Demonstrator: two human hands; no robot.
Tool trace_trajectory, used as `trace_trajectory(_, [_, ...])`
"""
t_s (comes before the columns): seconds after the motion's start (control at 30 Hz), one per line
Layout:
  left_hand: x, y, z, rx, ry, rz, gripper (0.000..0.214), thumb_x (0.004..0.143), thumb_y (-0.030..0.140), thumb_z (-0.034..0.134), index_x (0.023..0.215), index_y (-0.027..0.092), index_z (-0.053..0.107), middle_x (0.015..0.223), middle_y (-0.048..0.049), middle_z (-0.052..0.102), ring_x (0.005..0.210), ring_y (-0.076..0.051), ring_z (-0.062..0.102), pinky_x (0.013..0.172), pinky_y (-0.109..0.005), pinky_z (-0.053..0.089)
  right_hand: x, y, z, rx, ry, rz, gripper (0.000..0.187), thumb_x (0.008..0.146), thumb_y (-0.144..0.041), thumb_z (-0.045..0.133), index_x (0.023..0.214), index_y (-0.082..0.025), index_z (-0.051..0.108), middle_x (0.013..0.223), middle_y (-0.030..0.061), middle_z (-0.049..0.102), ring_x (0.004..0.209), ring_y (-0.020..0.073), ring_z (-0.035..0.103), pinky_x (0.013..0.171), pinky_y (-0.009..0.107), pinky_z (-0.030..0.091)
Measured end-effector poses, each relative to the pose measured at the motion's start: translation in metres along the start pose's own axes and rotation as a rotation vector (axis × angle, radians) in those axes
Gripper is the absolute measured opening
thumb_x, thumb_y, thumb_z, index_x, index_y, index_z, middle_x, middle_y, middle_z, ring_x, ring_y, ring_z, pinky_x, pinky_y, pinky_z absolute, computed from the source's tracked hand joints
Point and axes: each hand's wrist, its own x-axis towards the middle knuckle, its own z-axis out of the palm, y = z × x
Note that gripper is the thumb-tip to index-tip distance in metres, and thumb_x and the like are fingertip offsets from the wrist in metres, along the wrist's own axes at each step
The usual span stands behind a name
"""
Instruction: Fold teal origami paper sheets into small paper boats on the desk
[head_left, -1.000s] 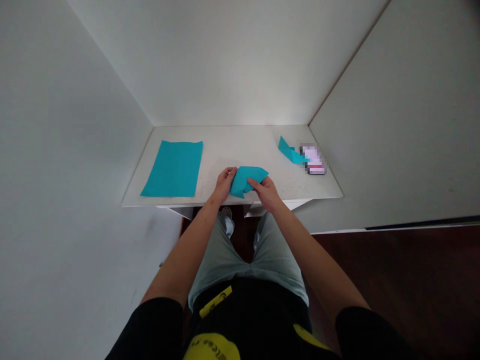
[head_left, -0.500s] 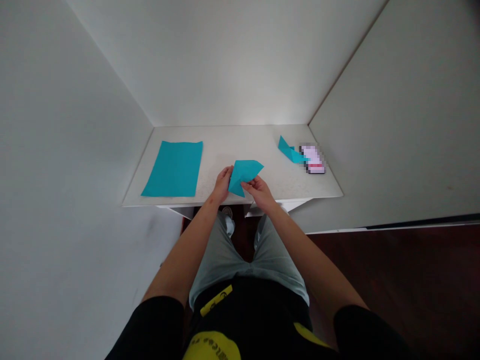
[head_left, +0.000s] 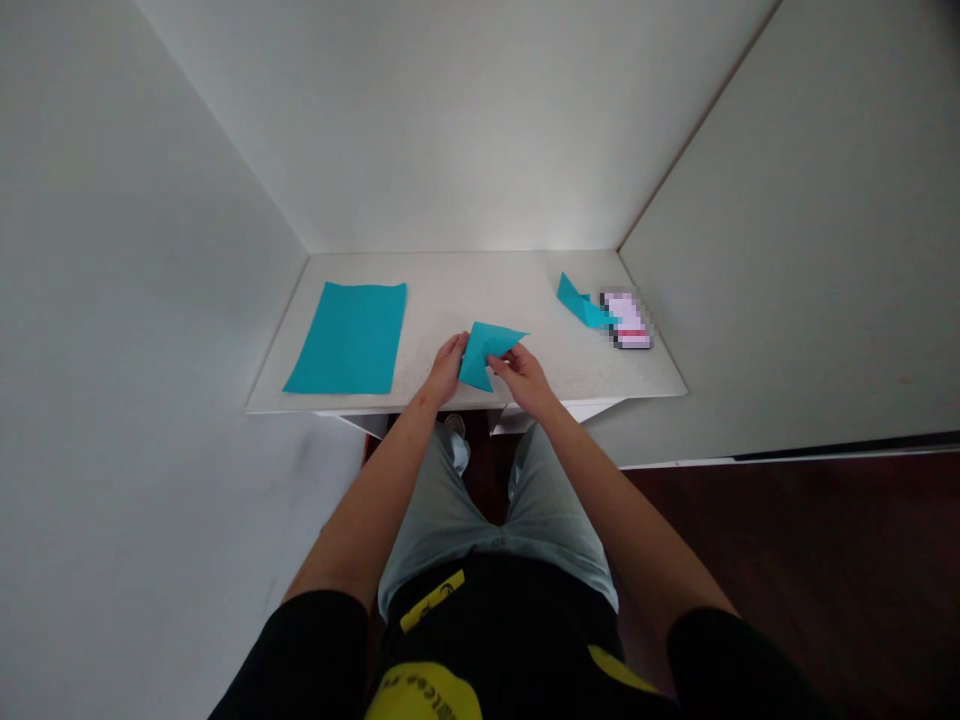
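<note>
I hold a partly folded teal paper (head_left: 484,350) just above the front edge of a small white table (head_left: 450,290). My left hand (head_left: 448,367) pinches its left side with the fingers closed on the paper. My right hand (head_left: 520,375) grips its lower right part, fingers curled over the fold. The paper's pointed corner sticks out to the right, above my right hand.
A flat teal sheet (head_left: 349,338) lies on the table's left side. A folded teal paper piece (head_left: 579,300) rests at the back right beside a small blurred object (head_left: 626,320). White walls close in the table on three sides. Dark floor lies to the right.
The paper between my hands has been folded narrower and turned; its shape went from a broad flap to a pointed piece. My right hand moved slightly left and up.
</note>
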Motion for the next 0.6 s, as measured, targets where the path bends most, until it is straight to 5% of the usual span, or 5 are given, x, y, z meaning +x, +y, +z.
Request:
trace_trajectory(0.13, [0.001, 0.001, -0.001, -0.004, -0.001, -0.022, 0.043, 0.080, 0.059, 0.090, 0.092, 0.020, 0.075, 0.089, -0.0026, 0.079, 0.086, -0.021, 0.072, 0.077, -0.030, 0.058, -0.003, 0.006, 0.012, -0.012, -0.085, 0.056, 0.044, 0.080, -0.055, 0.083, 0.110, -0.022, 0.077, 0.111, 0.0066, 0.082, 0.091, 0.0233, 0.074, 0.086, 0.039, 0.062])
trace_trajectory(0.3, [0.001, 0.002, -0.001, -0.002, -0.031, -0.048, 0.039, 0.083, 0.056, 0.088, 0.088, 0.021, 0.074, 0.088, -0.0037, 0.078, 0.087, -0.022, 0.073, 0.078, -0.032, 0.059, -0.003, 0.003, 0.015, -0.157, -0.089, 0.091, 0.026, 0.085, -0.045, 0.075, 0.095, -0.022, 0.079, 0.090, 0.0039, 0.080, 0.076, 0.0213, 0.068, 0.074, 0.035, 0.055])
trace_trajectory(0.6, [0.000, 0.007, 0.003, -0.035, -0.139, -0.113, 0.072, 0.073, 0.085, 0.082, 0.095, 0.016, 0.075, 0.088, -0.0083, 0.079, 0.088, -0.023, 0.076, 0.078, -0.031, 0.059, -0.003, -0.021, 0.001, -0.336, -0.053, 0.009, 0.015, 0.090, -0.041, 0.071, 0.091, -0.027, 0.070, 0.083, 0.0026, 0.077, 0.075, 0.0224, 0.067, 0.077, 0.035, 0.051])
